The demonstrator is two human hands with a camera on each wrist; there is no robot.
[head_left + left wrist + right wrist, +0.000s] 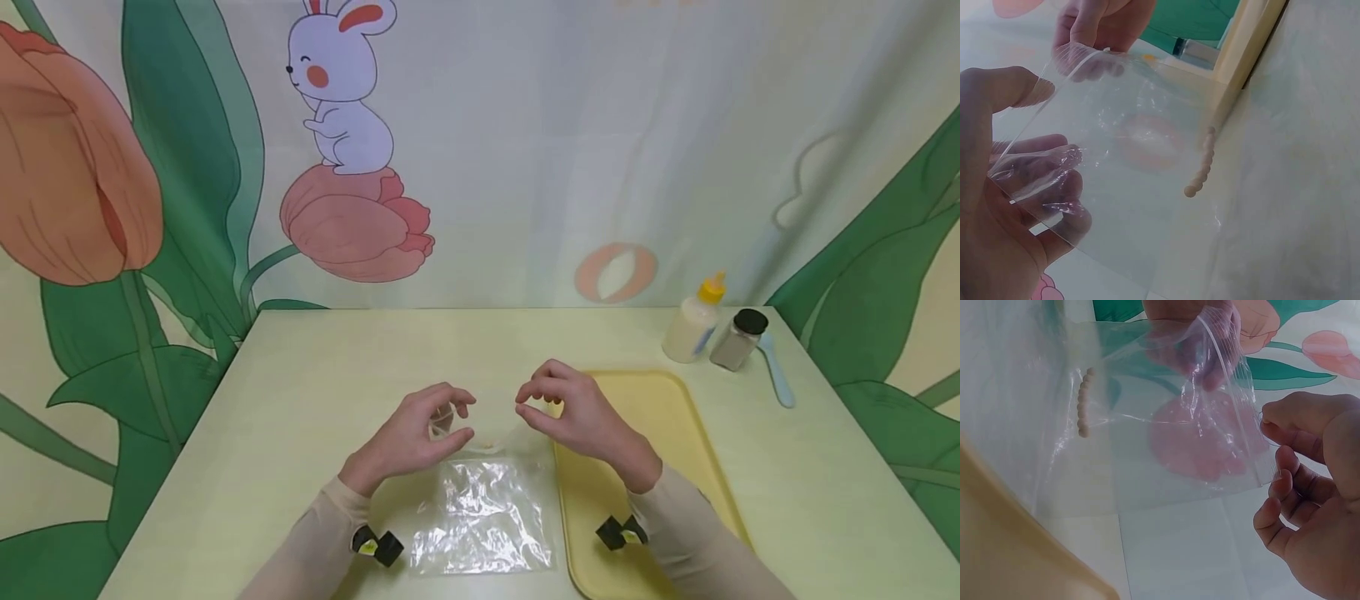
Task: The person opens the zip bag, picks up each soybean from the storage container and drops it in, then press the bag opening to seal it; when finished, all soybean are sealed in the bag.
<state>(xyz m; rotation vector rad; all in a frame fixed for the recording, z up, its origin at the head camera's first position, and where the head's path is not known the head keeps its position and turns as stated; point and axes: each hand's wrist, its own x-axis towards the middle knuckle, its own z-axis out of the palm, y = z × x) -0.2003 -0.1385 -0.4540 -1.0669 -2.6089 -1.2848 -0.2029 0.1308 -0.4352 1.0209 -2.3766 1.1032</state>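
Note:
A clear zip-top bag (1147, 144) is held up between my two hands above the table. Along its bottom fold lie several small round beige balls (1083, 403) in a row. My left hand (416, 429) grips the bag's mouth at one side, the film bunched against its curled fingers in the left wrist view. At the other side of the mouth, my right hand (573, 412) pinches the edge with thumb and fingertips. Flat on the table, nearer to me, is another clear plastic bag (480, 517), shiny and wrinkled.
A yellow tray (652, 387) lies under my right forearm. At the back right stand a squeeze bottle (688, 329) with a yellow nozzle and a small jar (738, 340) with a black lid. Beside them rests a light blue spoon-like utensil (778, 375). A printed curtain (510, 167) hangs behind the table.

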